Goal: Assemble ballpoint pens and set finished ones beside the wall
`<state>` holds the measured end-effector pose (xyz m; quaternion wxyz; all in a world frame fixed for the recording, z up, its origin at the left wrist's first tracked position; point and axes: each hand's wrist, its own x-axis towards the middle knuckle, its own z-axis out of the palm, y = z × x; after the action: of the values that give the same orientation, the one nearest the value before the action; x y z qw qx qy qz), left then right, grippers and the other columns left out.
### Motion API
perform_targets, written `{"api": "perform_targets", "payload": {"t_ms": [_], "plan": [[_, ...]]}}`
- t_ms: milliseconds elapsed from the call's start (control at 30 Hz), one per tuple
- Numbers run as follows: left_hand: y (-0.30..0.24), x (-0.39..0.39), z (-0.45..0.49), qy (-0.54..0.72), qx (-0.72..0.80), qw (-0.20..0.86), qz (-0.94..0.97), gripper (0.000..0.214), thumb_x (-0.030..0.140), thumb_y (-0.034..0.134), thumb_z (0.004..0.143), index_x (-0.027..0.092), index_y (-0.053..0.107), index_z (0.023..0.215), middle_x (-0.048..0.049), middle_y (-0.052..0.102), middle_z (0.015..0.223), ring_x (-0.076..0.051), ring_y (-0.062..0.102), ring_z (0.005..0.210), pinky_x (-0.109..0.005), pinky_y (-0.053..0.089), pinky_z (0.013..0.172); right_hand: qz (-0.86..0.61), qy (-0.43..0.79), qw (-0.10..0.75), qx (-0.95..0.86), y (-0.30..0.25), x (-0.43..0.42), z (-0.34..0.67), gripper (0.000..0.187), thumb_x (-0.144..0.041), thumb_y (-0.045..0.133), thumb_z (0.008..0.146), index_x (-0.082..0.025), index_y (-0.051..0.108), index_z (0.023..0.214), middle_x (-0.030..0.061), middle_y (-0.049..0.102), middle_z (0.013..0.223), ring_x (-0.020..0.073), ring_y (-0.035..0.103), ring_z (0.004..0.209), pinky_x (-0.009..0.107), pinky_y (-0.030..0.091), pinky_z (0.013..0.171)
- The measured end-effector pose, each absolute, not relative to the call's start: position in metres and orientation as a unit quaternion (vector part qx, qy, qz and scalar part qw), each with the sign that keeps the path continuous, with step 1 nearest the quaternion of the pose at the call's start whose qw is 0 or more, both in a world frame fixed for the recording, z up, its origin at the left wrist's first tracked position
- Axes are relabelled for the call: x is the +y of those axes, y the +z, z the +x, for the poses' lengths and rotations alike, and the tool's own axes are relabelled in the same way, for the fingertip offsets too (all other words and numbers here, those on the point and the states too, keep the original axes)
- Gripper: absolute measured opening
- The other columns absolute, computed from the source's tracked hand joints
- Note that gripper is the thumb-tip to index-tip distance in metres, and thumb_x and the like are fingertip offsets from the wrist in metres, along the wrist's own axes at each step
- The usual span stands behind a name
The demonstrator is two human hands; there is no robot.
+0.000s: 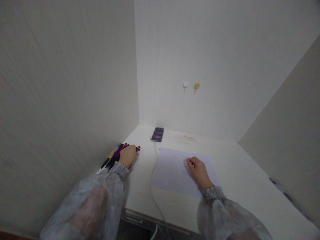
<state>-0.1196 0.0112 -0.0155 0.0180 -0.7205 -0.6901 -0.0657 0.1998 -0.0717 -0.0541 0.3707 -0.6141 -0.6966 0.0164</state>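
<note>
At the left of the desk my left hand (128, 156) is curled, palm down, over a bunch of pens (114, 156) in black, blue, red and yellow. Dark and red pen ends stick out past its far side, and its fingertips are hidden. On a white sheet of paper (170, 176) rests my right hand (199, 170), closed with thumb and fingertips pinched together. Whatever may be in that pinch is too small to make out. Faint marks run across the sheet's upper part, left of the right hand.
A dark, pixelated device (157, 134) lies near the back wall. Its white cable (151, 183) runs down past the paper's left side and over the front edge. Brownish stains (185, 137) mark the back of the desk (237, 173). Two small hooks (196, 86) are on the wall.
</note>
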Motion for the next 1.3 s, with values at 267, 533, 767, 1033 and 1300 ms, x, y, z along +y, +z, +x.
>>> {"api": "perform_targets", "payload": {"t_ms": [267,533,767,1033,1300], "plan": [[0.014,0.011,-0.083,-0.253,-0.618,-0.132,-0.733,0.026,0.039,0.053,0.068,0.015,0.059,0.074,-0.006,0.062,0.075,-0.017,0.055,0.072,-0.026,0.038,0.062,-0.596,0.066,0.422,-0.68,-0.043,-0.068,0.194,0.024,-0.032,0.044,0.076,-0.018,0.062,0.069,0.0051,0.06,0.067,0.0165,0.052,0.061,0.029,0.04,0.06],[0.005,-0.01,0.005,-0.3,-0.315,-0.686,-0.584,0.029,0.039,0.058,0.064,0.011,0.059,0.073,0.0013,0.051,0.056,-0.007,0.047,0.049,-0.021,0.035,0.052,-0.496,0.372,0.579,-0.529,-0.015,-0.057,0.166,0.032,-0.047,0.046,0.073,-0.018,0.058,0.08,-0.001,0.056,0.06,0.0097,0.047,0.048,0.023,0.037,0.047],[-0.026,-0.014,0.028,-0.275,-0.275,-0.747,-0.54,0.03,0.041,0.06,0.063,0.011,0.059,0.066,0.0,0.055,0.055,-0.008,0.05,0.051,-0.02,0.037,0.052,-0.452,0.535,0.582,-0.413,-0.029,-0.054,0.167,0.033,-0.043,0.059,0.065,-0.017,0.042,0.054,-0.0095,0.034,0.039,0.0033,0.025,0.031,0.019,0.019,0.032],[-0.035,-0.001,0.016,-0.362,-0.278,-0.785,-0.419,0.032,0.04,0.053,0.073,0.011,0.059,0.085,-0.0078,0.062,0.077,-0.012,0.059,0.068,-0.022,0.045,0.061,-0.421,0.473,0.719,-0.286,-0.032,-0.05,0.204,0.023,-0.034,0.062,0.064,-0.017,0.049,0.059,-0.0061,0.047,0.045,0.0052,0.039,0.036,0.02,0.031,0.035],[-0.043,0.003,0.022,-0.488,-0.26,-0.757,-0.348,0.022,0.022,0.063,0.067,0.012,0.06,0.086,-0.0004,0.06,0.071,-0.004,0.055,0.061,-0.014,0.045,0.06,-0.43,0.504,0.688,-0.295,-0.04,-0.055,0.184,0.021,-0.035,0.063,0.064,-0.015,0.054,0.064,-0.0014,0.057,0.053,0.0072,0.046,0.04,0.021,0.036,0.038]]}}
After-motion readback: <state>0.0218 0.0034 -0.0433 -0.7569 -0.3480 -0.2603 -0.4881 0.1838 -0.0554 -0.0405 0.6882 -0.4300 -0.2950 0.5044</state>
